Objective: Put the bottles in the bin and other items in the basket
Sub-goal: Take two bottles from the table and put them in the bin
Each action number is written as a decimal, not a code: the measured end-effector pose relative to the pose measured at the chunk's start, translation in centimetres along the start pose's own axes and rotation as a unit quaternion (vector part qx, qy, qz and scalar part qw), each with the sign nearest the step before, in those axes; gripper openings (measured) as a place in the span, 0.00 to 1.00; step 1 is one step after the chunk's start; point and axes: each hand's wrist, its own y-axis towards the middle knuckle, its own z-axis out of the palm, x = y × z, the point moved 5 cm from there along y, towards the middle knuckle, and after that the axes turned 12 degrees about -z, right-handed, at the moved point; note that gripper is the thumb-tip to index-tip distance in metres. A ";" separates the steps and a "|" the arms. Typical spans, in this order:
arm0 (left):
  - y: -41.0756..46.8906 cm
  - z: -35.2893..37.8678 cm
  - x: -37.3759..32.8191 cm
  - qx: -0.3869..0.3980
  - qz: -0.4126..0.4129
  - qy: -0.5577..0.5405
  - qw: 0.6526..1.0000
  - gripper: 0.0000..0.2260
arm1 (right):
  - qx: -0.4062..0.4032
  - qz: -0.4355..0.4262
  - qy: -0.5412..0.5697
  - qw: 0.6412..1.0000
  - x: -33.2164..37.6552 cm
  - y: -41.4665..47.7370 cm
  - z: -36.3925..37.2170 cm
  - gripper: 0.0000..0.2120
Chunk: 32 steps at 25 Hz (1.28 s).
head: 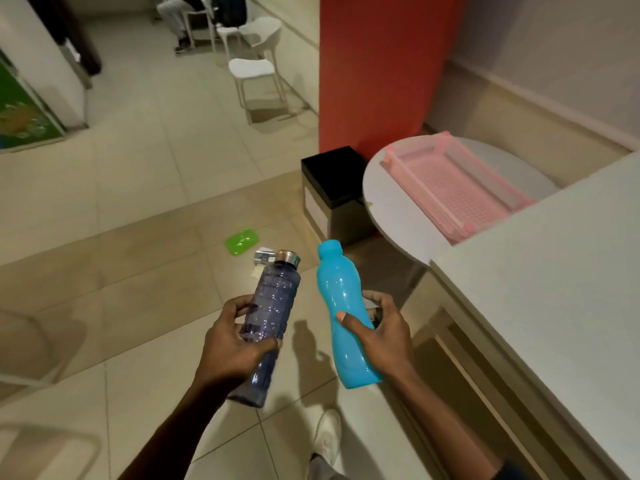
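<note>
My left hand (230, 344) grips a clear purple bottle (273, 306) with a silver cap, held tilted above the floor. A bright blue bottle (341, 296) is in my right hand (384, 336), which is wrapped round its waist. A black square bin (332, 174) stands on the floor ahead, against the red pillar. The pink plastic basket (457, 188) lies on a round white table (391, 206) to the right. On the floor in front of the bottles lie a green lid (241, 239) and a small silvery packet (264, 255).
A red pillar (384, 71) rises behind the bin. A long white counter (554, 289) runs along my right side. White chairs (256, 64) stand farther back, where a person sits. My white shoe (328, 438) is on the tiled floor below.
</note>
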 end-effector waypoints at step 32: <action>57.2 1.7 -19.8 0.074 -0.003 0.196 0.978 0.36 | -0.013 0.139 -0.022 0.990 1.0 48.5 16.1 0.32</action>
